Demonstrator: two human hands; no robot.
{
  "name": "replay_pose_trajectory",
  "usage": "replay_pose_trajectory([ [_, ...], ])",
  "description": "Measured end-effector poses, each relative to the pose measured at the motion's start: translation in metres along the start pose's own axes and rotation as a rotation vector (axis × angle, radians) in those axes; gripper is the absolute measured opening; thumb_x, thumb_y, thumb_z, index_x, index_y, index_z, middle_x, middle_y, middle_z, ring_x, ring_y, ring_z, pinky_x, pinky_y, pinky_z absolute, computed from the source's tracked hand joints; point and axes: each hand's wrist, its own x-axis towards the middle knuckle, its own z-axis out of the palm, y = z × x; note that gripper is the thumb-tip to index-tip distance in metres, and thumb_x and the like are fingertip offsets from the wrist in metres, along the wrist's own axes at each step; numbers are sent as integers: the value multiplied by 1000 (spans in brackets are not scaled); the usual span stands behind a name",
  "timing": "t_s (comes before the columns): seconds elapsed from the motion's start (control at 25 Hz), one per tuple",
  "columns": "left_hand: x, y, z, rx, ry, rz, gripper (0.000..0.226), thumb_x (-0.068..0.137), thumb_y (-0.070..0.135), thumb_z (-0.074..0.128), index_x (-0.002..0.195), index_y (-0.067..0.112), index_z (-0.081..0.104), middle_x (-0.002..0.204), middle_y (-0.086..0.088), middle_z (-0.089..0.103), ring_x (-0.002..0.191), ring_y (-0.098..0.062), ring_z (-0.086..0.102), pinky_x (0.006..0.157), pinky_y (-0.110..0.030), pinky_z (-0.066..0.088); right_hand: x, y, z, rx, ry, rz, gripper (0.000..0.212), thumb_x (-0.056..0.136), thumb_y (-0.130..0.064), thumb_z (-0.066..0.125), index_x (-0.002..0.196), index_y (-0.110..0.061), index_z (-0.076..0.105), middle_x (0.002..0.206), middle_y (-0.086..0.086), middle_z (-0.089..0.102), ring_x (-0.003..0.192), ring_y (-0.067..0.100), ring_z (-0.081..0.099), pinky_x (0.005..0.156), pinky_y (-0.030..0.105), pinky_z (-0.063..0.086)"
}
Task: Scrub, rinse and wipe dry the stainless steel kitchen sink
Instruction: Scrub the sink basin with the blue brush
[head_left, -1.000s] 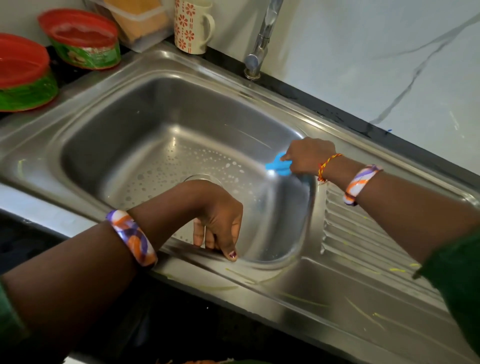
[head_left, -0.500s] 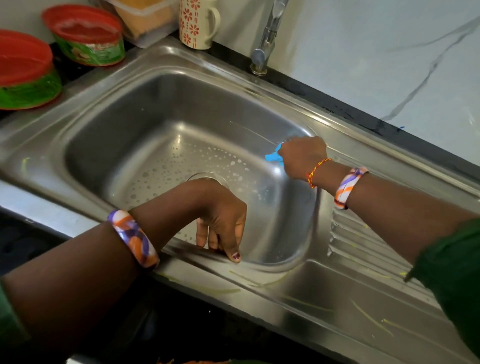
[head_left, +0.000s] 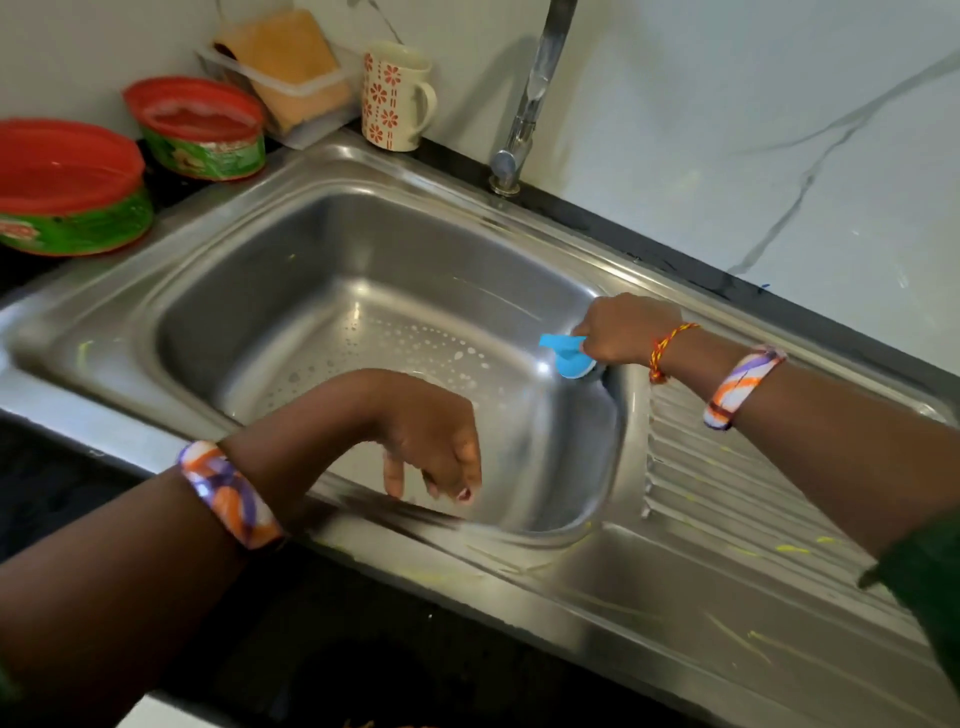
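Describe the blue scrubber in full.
The scrubber is small, bright blue and looks like plastic, with a handle piece on top and a rounded base; its underside is hidden. The right hand grips it, pressing it against the sink basin's right wall near the rim.

Two red-lidded green tubs (head_left: 70, 189) (head_left: 200, 130), a lidded container (head_left: 291, 78) and a flowered mug (head_left: 395, 98) stand behind.

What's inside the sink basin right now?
Soap bubbles dot the sink floor. The right hand holds a blue scrubber at the right wall. The left hand covers the drain.
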Motion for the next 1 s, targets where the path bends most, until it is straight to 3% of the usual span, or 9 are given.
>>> replay_pose_trajectory([
  [0.08, -25, -21, -4, 10, 304, 35, 38, 87, 19, 64, 124, 14, 62, 111, 5, 67, 95, -11, 62, 76, -25, 53, -13, -12, -3, 90, -103, -35, 18, 87, -23, 53, 89, -9, 66, 72, 7, 60, 64, 24, 57, 61, 29, 49],
  [0.2, -62, -63, -8, -59, 835, -69, 42, 83, 26, 68, 124, 17, 61, 127, -1, 61, 114, -16, 57, 97, -26, 39, -37, -29, -1, 267, -423, -43, 24, 89, -23, 55, 94, -1, 65, 32, -1, 49, 25, 9, 38, 35, 11, 29],
  [0.36, -99, -109, -1, -206, 1332, -366, 43, 84, 26, 67, 126, 18, 59, 122, -17, 61, 111, -36, 56, 92, -41, 43, -47, -28, 0, 245, -434, -44, 25, 93, -21, 47, 80, -5, 62, 27, -4, 45, 20, 5, 33, 31, 8, 26],
  [0.48, -119, -128, 5, -174, 1441, -505, 43, 87, 21, 63, 129, 16, 56, 120, -20, 61, 109, -40, 55, 87, -45, 45, -47, -60, 10, 325, -579, -121, 27, 93, -23, 48, 76, -9, 63, 29, -6, 44, 21, 3, 30, 29, 8, 23],
  [0.6, -126, -146, 3, -92, 1474, -586, 40, 89, 15, 58, 128, 13, 57, 121, -21, 60, 108, -42, 55, 85, -46, 46, -28, -110, 6, 414, -576, -210, 23, 94, -23, 48, 81, -9, 60, 29, -6, 43, 20, 3, 28, 28, 7, 20],
  [0.76, -121, -166, 6, 34, 1426, -605, 33, 89, 16, 53, 120, 12, 62, 121, -16, 61, 106, -41, 55, 85, -47, 49, 1, -172, -30, 863, -664, -275, 30, 100, -29, 37, 82, -12, 53, 30, -7, 40, 19, 0, 26, 25, 6, 19],
  [0.84, -118, -170, 5, 39, 1422, -622, 33, 90, 20, 51, 121, 14, 61, 124, -12, 61, 108, -40, 56, 87, -45, 49, 13, -186, -59, 1072, -492, -312, 30, 100, -31, 36, 88, -12, 55, 40, -5, 43, 20, -1, 27, 26, 6, 19],
  [0.92, -116, -172, 2, 29, 1444, -647, 33, 91, 22, 50, 121, 17, 62, 124, -10, 62, 109, -38, 56, 86, -43, 50, 31, -191, -88, 1126, -68, -348, 23, 98, -26, 42, 96, -11, 59, 52, 0, 47, 23, 0, 31, 29, 9, 22],
  [1.0, -114, -175, 0, 51, 1443, -662, 34, 91, 24, 48, 123, 18, 61, 127, -8, 60, 112, -35, 55, 92, -43, 47, 56, -201, -125, 1108, 307, -380, 24, 96, -25, 45, 99, -9, 62, 58, 4, 54, 34, 8, 45, 36, 18, 34],
])
